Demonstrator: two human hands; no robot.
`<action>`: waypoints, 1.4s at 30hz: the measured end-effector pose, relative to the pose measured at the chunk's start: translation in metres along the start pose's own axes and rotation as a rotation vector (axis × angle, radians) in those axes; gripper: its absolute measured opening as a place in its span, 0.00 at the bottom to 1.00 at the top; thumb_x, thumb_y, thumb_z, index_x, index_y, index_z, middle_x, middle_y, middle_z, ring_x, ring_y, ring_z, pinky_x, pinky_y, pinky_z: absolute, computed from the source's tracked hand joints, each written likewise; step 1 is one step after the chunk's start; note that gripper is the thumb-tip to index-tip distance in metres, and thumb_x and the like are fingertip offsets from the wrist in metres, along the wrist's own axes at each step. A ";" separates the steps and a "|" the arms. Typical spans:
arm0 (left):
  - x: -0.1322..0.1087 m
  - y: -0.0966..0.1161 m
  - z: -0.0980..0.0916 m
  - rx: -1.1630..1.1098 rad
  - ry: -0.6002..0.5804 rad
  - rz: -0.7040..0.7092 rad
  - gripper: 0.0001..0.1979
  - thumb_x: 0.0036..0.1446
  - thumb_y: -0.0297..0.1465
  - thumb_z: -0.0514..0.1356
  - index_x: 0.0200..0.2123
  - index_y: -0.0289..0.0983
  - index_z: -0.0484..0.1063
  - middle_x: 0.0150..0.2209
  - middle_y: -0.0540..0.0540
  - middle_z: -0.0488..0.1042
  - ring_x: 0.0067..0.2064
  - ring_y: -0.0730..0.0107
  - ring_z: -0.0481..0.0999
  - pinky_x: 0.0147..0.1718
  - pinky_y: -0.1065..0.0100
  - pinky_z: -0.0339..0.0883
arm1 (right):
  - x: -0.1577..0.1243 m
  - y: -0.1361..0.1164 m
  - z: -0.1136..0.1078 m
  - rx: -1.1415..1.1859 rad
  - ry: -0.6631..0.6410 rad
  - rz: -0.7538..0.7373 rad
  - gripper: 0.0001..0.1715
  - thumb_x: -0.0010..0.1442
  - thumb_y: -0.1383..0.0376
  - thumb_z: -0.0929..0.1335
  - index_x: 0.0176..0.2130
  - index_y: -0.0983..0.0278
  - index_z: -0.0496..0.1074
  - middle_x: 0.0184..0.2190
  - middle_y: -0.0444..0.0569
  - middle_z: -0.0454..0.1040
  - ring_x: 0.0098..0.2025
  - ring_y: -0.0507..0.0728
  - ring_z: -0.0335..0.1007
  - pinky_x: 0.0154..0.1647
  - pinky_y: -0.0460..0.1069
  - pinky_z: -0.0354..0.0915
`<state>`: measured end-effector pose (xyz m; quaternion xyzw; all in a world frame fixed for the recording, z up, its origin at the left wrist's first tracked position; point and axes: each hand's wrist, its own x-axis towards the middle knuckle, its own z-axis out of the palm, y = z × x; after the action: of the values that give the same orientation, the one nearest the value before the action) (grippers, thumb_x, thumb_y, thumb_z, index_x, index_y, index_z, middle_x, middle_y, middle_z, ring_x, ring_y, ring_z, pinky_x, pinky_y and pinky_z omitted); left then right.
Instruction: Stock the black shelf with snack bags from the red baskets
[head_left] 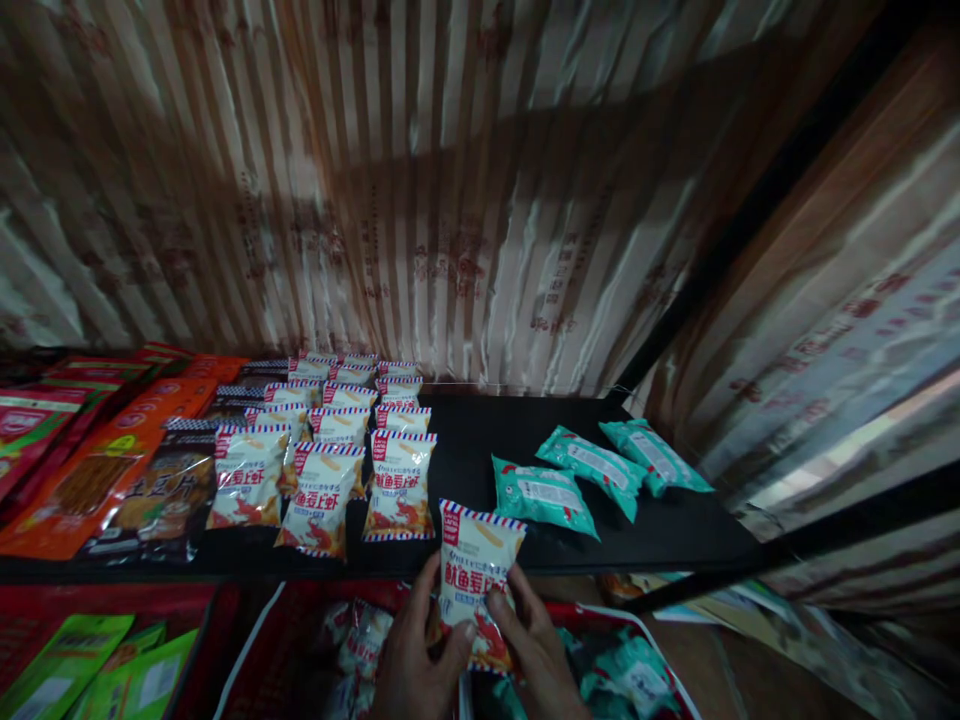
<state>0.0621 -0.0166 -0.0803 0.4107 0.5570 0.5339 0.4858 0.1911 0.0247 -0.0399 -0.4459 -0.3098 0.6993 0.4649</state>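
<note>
Between my left hand (424,645) and my right hand (536,645) is a white snack bag (480,560) with a red and blue striped edge and red lettering. Both hands grip its sides, thumbs on the front, just before the edge of a black shelf (480,440). Matching white bags (400,485) stand in rows on the shelf, left of the held one. To the right, three teal packets (544,497) lie flat. The bag's lower back is hidden by my fingers.
Orange bags (97,475) and dark potato-chip bags (161,490) fill the shelf's left. Below are red baskets (259,630) holding white bags, green packets (82,660) and teal packets (626,675). A dark metal post (720,260) rises at the right, before striped sheeting (450,200).
</note>
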 end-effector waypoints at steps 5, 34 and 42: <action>0.007 -0.007 -0.004 -0.011 0.000 0.002 0.34 0.52 0.37 0.59 0.61 0.36 0.55 0.57 0.37 0.67 0.56 0.58 0.69 0.52 0.65 0.66 | 0.007 0.005 0.004 -0.006 0.037 -0.021 0.39 0.41 0.51 0.76 0.52 0.60 0.71 0.44 0.54 0.78 0.47 0.65 0.73 0.47 0.55 0.69; 0.015 0.022 -0.005 0.102 0.089 0.074 0.29 0.55 0.33 0.57 0.60 0.37 0.58 0.61 0.39 0.63 0.60 0.59 0.63 0.57 0.61 0.61 | 0.017 0.012 0.003 0.028 0.100 -0.046 0.46 0.41 0.52 0.77 0.55 0.62 0.65 0.49 0.57 0.75 0.52 0.66 0.70 0.53 0.59 0.65; 0.015 0.052 -0.022 0.210 0.131 0.158 0.28 0.57 0.33 0.55 0.61 0.37 0.57 0.62 0.39 0.60 0.62 0.59 0.60 0.59 0.56 0.56 | 0.018 0.015 0.023 -0.144 0.005 -0.254 0.40 0.47 0.55 0.75 0.57 0.58 0.64 0.52 0.51 0.73 0.53 0.62 0.69 0.53 0.55 0.66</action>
<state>0.0341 -0.0016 -0.0307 0.4661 0.6062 0.5348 0.3595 0.1611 0.0350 -0.0489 -0.4371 -0.4121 0.6096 0.5172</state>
